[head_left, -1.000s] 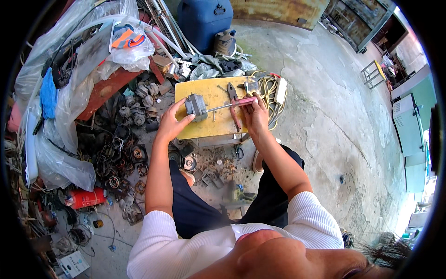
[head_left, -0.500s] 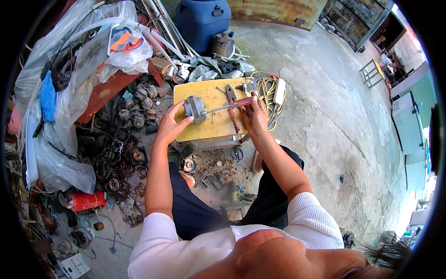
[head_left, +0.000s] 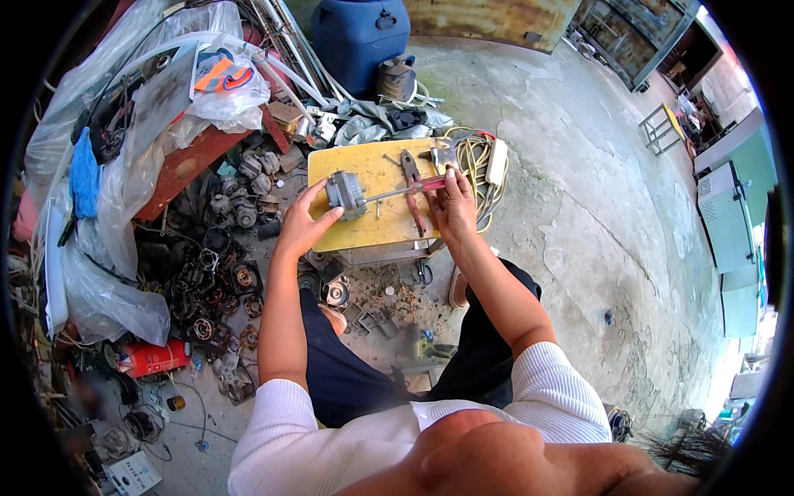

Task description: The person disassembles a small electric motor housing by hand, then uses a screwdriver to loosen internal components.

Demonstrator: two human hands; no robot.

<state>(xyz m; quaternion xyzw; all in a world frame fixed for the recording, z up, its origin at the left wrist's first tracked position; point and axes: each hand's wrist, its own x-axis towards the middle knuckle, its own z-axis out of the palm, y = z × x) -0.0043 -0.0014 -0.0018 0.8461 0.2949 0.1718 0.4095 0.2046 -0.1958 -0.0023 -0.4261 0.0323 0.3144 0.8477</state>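
Note:
A small grey electric motor (head_left: 349, 198) lies on the left part of the yellow tabletop (head_left: 364, 236). My left hand (head_left: 309, 221) grips it from the left, thumb on the near side and fingers round the far side. In my right hand (head_left: 454, 207) is a screwdriver (head_left: 431, 183) with a red handle, pinched by its handle end. Its shaft points left, and the tip meets the motor's right side. Beneath the shaft, a pair of pliers (head_left: 417, 213) with red handles rests on the tabletop. A hammer (head_left: 442, 155) lies at the far right corner.
Coiled yellowish cable (head_left: 477, 157) and a white power strip (head_left: 497, 162) sit against the table's right side. Motor parts (head_left: 207, 289) are heaped on the floor to the left, near a red fire extinguisher (head_left: 157, 357). A blue barrel (head_left: 361, 45) stands beyond the table.

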